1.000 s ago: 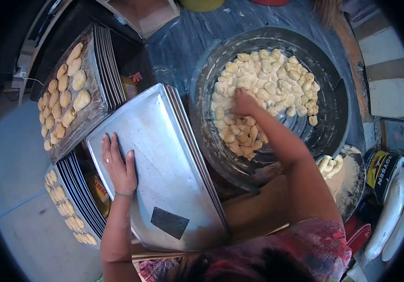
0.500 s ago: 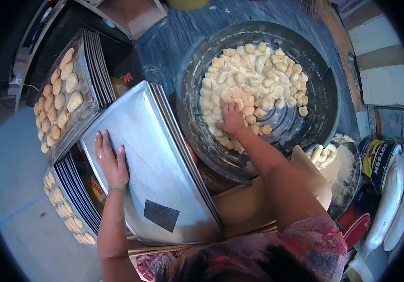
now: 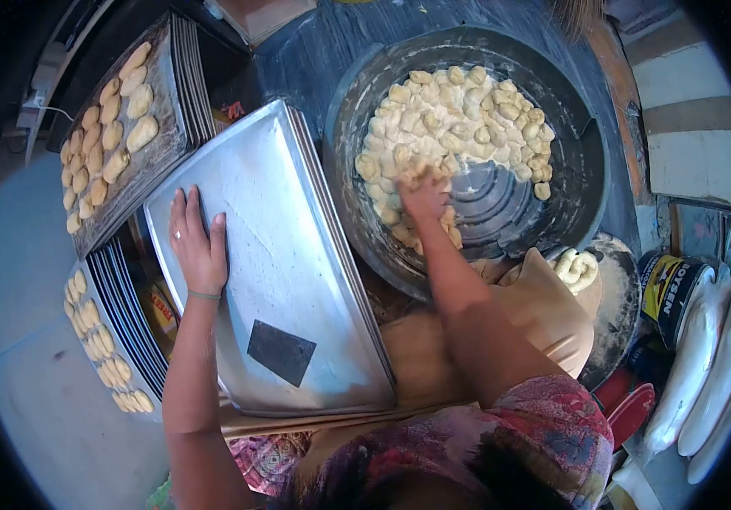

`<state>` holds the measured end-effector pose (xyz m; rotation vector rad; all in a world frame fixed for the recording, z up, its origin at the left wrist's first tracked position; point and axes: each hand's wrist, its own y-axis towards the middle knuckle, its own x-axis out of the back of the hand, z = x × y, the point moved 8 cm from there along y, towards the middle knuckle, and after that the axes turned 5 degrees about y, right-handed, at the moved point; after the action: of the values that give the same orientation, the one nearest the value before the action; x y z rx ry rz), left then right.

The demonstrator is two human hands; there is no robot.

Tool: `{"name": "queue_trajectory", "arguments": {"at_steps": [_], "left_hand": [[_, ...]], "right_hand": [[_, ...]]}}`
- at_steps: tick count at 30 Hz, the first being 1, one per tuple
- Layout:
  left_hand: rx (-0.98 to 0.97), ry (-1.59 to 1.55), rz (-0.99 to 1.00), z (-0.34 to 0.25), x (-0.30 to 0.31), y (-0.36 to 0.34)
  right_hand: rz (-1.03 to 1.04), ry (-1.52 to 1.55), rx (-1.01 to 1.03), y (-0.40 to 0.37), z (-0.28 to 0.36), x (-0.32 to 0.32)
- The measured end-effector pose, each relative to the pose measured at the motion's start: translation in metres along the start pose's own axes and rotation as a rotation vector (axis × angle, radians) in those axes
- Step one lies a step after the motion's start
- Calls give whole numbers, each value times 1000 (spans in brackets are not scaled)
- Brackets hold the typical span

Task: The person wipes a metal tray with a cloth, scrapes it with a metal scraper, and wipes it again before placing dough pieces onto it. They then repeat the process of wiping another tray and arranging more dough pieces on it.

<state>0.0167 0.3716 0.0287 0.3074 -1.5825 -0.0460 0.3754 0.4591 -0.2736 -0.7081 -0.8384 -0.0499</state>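
My left hand (image 3: 200, 242) lies flat on the top of a stack of metal baking trays (image 3: 268, 246), fingers stretched out and a ring on one of them. The top tray is bare apart from a dark square patch. Inside a big dark round basin (image 3: 573, 191), my right hand (image 3: 425, 201) is curled around a few floury dough pieces (image 3: 420, 176), its fingers partly blurred. Many more small dough lumps (image 3: 484, 110) coated in flour fill the far side and right side of the basin. Its bare ridged bottom shows just right of my right hand.
To the left stand stacked trays with shaped dough on top, an upper stack (image 3: 170, 93) and a lower one (image 3: 119, 331). A dough twist (image 3: 576, 269) sits by a floured round pan (image 3: 620, 297) near my right knee. A Boysen can (image 3: 675, 289) and white plastic bags (image 3: 688, 365) are at the right.
My right hand has closed on dough pieces, and more of the basin's bottom shows beside it. My left hand stays flat on the tray. The whole view has shifted slightly.
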Motion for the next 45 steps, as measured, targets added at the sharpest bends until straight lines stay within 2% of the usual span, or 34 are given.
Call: {"name": "queue_trajectory", "arguments": {"at_steps": [3, 5, 7, 10, 13, 18, 20, 22, 25, 28, 29, 32, 35, 42, 45], "left_hand": [[0, 7, 1, 1, -1, 1], [9, 8, 2, 0, -1, 2], [16, 1, 3, 0, -2, 1], [10, -1, 7, 0, -1, 1], [15, -9, -6, 2, -2, 3], [13, -10, -21, 2, -1, 1], [12, -6, -35, 2, 0, 0], [4, -13, -41, 3, -1, 0], [13, -5, -63, 6, -3, 2], [22, 0, -56, 5, -5, 0], [22, 3, -59, 5, -3, 0], [31, 2, -53, 5, -3, 0], [36, 1, -53, 6, -4, 0], [36, 5, -59, 6, -3, 0], [37, 23, -60, 8, -7, 0]], "right_hand": [[249, -429, 493, 3, 25, -11], [436, -155, 336, 29, 48, 20], [255, -47, 481, 51, 85, 51], [89, 24, 636, 64, 113, 4], [29, -343, 752, 7, 102, -55], [231, -523, 947, -32, 31, -25], [179, -562, 907, -23, 4, 6], [133, -632, 719, 3, -14, 37], [-133, -23, 415, 56, -65, 63], [219, 66, 140, 54, -72, 11], [107, -107, 176, 41, -65, -6], [175, -307, 364, -20, -46, -23], [181, -410, 350, -46, -41, -8], [140, -327, 395, -24, -47, -5], [49, -206, 434, -7, -56, -1]]}}
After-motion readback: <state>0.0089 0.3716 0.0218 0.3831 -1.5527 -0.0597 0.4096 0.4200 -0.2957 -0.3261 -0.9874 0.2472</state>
